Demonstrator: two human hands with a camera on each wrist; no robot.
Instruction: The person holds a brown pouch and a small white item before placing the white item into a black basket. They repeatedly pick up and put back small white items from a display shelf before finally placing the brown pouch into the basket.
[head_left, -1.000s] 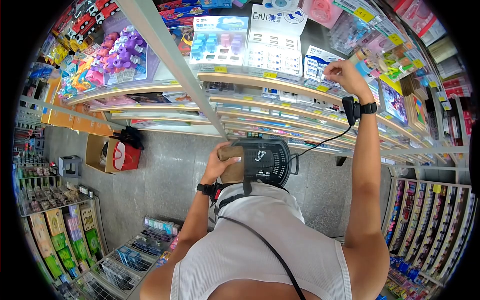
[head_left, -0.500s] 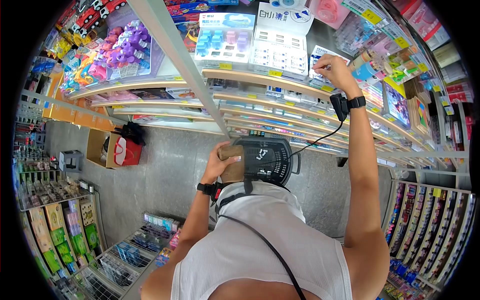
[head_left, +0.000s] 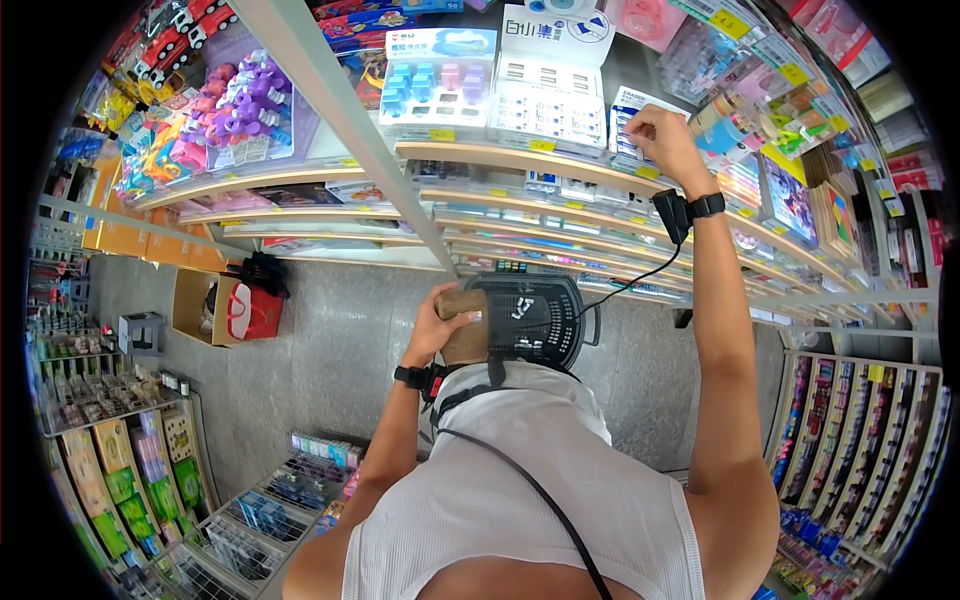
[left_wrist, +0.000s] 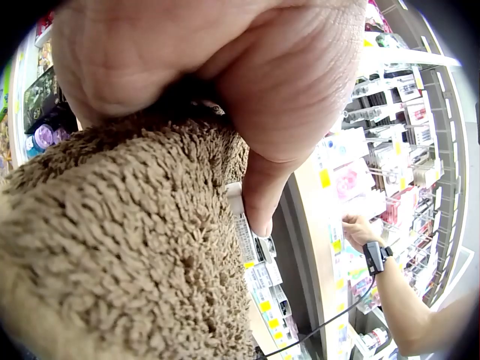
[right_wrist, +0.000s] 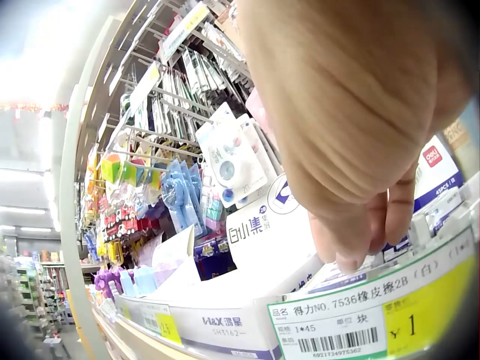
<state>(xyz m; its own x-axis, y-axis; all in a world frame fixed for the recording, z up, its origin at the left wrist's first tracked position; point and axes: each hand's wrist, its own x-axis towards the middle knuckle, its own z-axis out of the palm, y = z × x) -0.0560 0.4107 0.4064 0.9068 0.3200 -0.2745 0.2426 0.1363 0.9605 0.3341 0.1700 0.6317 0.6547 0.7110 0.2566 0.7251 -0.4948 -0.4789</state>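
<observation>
Our left hand gripping shaggy brown fabric, our right hand beside a stocked shelf, black device on its wrist, dark cable below, its grasp too small to make out.

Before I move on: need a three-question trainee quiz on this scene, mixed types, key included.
1. Multiple choice: which hand is at the eraser box? A. left only B. right only C. both
2. True or false: the left hand grips a red bag.
3. Fill in: the large yellow price tag in the right wrist view shows ¥__.

Key:
1. B: the right hand is there.
2. False: it grips a brown fuzzy object.
3. 1
</observation>
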